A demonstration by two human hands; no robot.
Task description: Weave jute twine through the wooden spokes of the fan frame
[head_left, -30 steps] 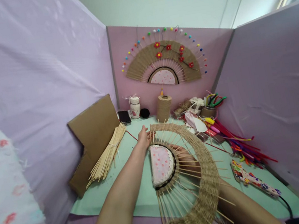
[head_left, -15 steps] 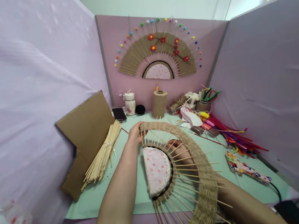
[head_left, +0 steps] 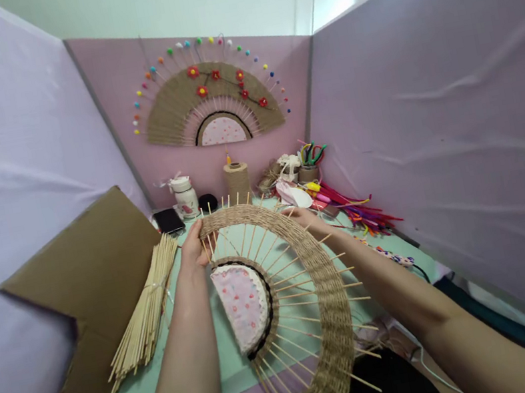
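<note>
A half-round fan of thin bamboo sticks and woven twine [head_left: 331, 293] is held upright over the table, tilted on its side. Its flat half-circle centre [head_left: 245, 301] is covered in pink dotted cloth with a black braid edge. My left hand [head_left: 195, 246] is closed round the upper end of the woven band, thumb in front. At the band's upper right outer edge is my right hand [head_left: 304, 217], fingers drawn together by the stick tips. Whatever those fingers pinch is too small to make out. Stick ends project beyond the band all round.
A bundle of sticks [head_left: 143, 312] and bent cardboard [head_left: 88, 274] lie at left. Behind stand a white bottle [head_left: 185, 196] and a twine spool [head_left: 238, 179]. Coloured pipe cleaners [head_left: 364, 212] and a patterned glue gun [head_left: 395, 258] lie right. A finished fan [head_left: 167, 115] hangs on the partition.
My right hand has moved from behind the fan's open sticks out past the woven band's outer edge. My left hand keeps its grip. The view has swung to the right.
</note>
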